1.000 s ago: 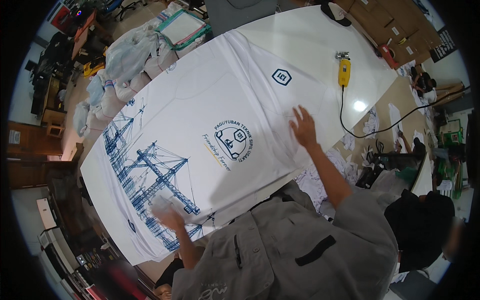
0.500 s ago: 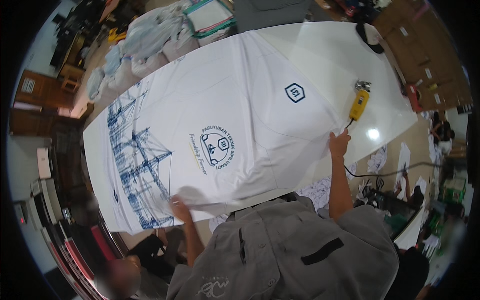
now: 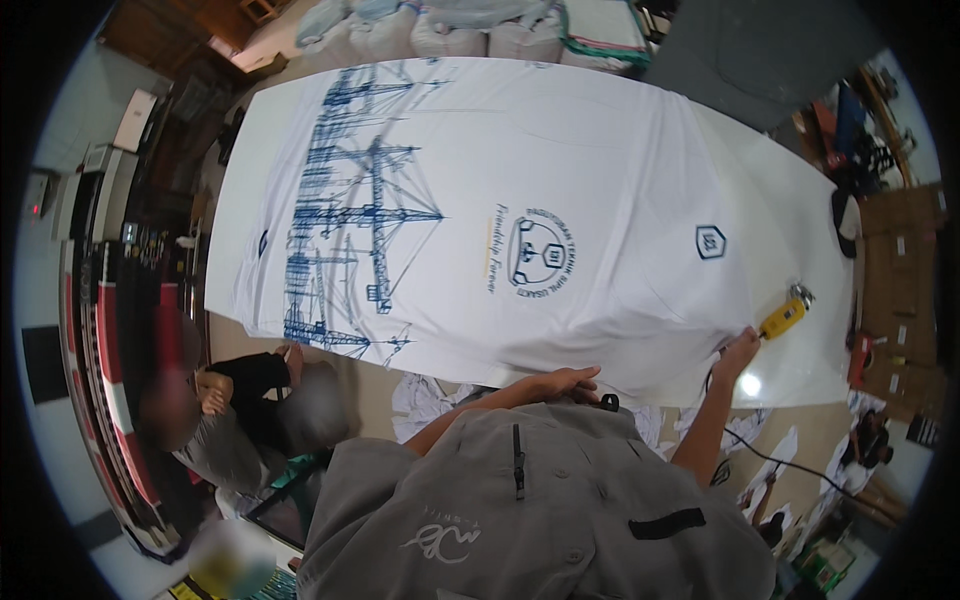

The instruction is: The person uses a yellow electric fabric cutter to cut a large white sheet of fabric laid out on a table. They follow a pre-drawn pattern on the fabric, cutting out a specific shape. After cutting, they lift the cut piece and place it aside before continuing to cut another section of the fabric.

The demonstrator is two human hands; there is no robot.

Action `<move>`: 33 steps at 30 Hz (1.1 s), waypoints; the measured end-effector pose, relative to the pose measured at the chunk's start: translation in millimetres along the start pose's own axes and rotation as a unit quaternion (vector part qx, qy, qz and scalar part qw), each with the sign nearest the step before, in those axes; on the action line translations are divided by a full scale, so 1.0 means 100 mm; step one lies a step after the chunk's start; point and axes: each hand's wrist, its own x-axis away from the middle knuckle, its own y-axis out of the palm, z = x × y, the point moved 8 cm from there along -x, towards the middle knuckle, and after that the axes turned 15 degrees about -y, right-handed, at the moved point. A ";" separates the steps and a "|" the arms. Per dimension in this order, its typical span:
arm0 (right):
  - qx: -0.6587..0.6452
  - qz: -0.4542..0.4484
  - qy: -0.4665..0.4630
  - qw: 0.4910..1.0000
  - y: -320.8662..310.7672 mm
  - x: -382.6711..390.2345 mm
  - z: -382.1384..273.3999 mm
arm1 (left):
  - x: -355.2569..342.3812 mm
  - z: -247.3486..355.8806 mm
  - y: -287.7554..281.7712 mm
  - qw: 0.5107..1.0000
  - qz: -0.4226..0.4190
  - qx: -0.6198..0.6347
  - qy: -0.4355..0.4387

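Observation:
A wide sheet of white printed fabric [image 3: 590,150] lies over the white table, with dark blue crane drawings on its left and a round emblem in the middle. My right hand [image 3: 738,352] is closed on its near right corner, where the cloth pulls into folds. Just beyond those fingers rests a yellow corded electric tool [image 3: 783,318] with a metal head, like a small cloth cutter. My left hand [image 3: 570,383] is at the table's near edge in front of my body, fingers stretched to the right, with nothing visible in it.
The white table's [image 3: 810,375] bare right end reflects a lamp. A dark cap [image 3: 846,222] lies at its far right, by cardboard boxes [image 3: 898,290]. Stuffed sacks [image 3: 450,38] stand behind. The black cord [image 3: 790,463] trails rightward. Another person [image 3: 225,435] sits at lower left.
My left hand has left the fabric's near left edge and moved right, across in front of my body. My right hand stays at the corner. The view has turned.

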 end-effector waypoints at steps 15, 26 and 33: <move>-0.597 -0.285 -0.054 0.748 0.56 0.28 -3.96 | 2.69 -1.25 -3.85 0.512 0.059 0.571 0.639; -0.201 -0.371 -0.081 0.903 2.21 -2.45 -3.76 | 6.37 -1.26 -6.86 0.595 0.286 0.500 0.560; 0.349 -0.013 -0.441 0.827 3.08 -1.28 -4.70 | 9.45 0.74 -5.49 0.376 0.565 0.341 0.650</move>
